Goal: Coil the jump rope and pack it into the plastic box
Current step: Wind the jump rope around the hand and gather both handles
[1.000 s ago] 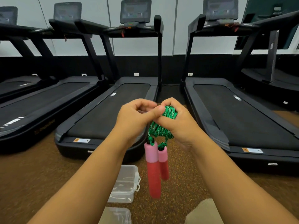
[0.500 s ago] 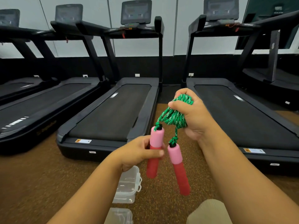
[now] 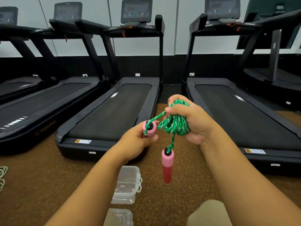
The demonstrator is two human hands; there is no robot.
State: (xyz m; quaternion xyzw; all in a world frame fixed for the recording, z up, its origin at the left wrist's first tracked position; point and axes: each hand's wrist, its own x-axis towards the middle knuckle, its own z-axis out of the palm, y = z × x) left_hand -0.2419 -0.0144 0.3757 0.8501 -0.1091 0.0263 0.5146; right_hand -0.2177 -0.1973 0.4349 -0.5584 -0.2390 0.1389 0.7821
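Observation:
My right hand (image 3: 194, 123) grips a bundle of coiled green jump rope (image 3: 175, 126) at chest height. One pink and red handle (image 3: 167, 166) hangs straight down from the bundle on a short length of rope. My left hand (image 3: 137, 141) is closed around the other handle (image 3: 149, 128), whose pink top points up toward me; a short taut strand joins it to the bundle. The clear plastic box (image 3: 127, 185) sits open on the brown floor below my hands, and its clear lid (image 3: 119, 217) lies just in front of it.
Black treadmills (image 3: 112, 111) stand in a row ahead, their rear ends close to the box. Another length of green rope (image 3: 2, 176) lies on the floor at the far left edge. A beige-clad knee (image 3: 208, 212) shows at the bottom right.
My left hand went from the rope bundle down to one handle, then lifted and tilted that handle upward. The other handle now hangs straight below the bundle.

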